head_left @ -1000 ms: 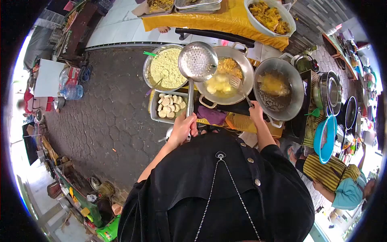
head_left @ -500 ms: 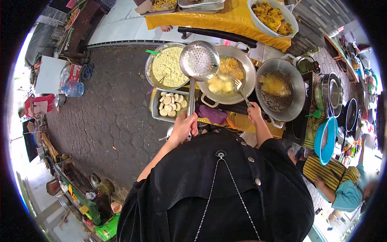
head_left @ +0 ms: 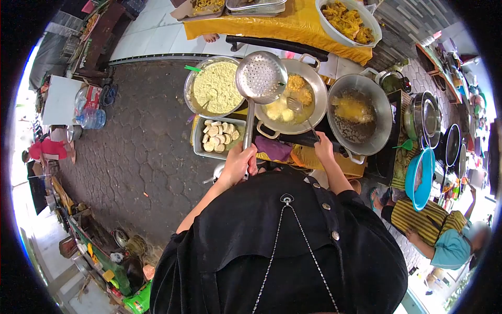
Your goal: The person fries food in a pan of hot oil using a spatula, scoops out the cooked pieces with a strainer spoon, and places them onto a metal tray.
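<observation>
Left hand [head_left: 241, 161] is wrapped round the skimmer [head_left: 261, 77] handle, perforated bowl up top, over the batter bowl's [head_left: 219, 86] edge. Right hand [head_left: 324, 148], arm angled up from lower right, grips a slotted turner [head_left: 294, 104], its head in the middle wok [head_left: 317, 109]. Can't read any labels.

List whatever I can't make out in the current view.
All in the head view:
- Left rim of the frying pan: partly hidden behind the skimmer.
- Lower end of the skimmer's handle: hidden by the left hand and black clothing.
- Whether the turner in the right hand touches food: too small and blurred.
- Far side of the metal tray: cut off by the top edge.
</observation>
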`<state>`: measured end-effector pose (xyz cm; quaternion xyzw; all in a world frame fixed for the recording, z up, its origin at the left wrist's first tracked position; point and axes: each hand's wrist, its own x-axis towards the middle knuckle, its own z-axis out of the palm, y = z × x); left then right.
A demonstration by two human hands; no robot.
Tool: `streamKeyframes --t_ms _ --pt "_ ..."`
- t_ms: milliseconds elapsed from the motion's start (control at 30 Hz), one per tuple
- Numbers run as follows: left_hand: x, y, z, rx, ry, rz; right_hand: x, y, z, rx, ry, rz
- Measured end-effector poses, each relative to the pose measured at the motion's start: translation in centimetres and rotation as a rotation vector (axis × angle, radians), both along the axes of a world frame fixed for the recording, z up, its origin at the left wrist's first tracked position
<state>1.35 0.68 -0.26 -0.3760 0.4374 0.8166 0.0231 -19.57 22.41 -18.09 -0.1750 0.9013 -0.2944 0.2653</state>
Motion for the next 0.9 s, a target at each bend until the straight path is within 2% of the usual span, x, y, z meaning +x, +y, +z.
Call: streamKeyframes --t_ms 67,233,267,333,667,733,833,867,900 --pt "0.2 0.0 -0.3 0.004 0.012 0.0 0.2 -0.3 0.3 0.026 -0.058 0.027" --pt "0.4 0.1 -0.2 0.017 0.017 0.03 1.4 -1.1 0.5 0.101 0.069 0.226" --pt "0.5 0.2 -0.2 0.021 0.015 0.037 1.6 -1.3 0.8 0.1 0.07 0.229" --pt "0.7 0.3 -0.2 0.026 0.013 0.045 2.1 -1.7 1.8 0.294 0.123 0.202" --pt "0.9 0.5 -0.5 0.022 0.043 0.093 2.8 -1.9 0.5 0.271 0.14 0.239" --pt "1.0 0.6 -0.4 0.02 0.032 0.1 3.1 -2.5 0.4 0.311 0.134 0.145" --pt "1.1 0.6 -0.6 0.022 0.042 0.082 3.0 -3.1 0.6 0.405 0.091 0.169" --pt "1.1 0.6 -0.7 0.027 0.043 0.081 2.8 -2.7 -1.6 0.404 0.089 0.169" --pt "1.2 0.6 -0.7 0.032 0.045 0.079 2.4 -1.9 -5.8 0.437 0.185 0.277"
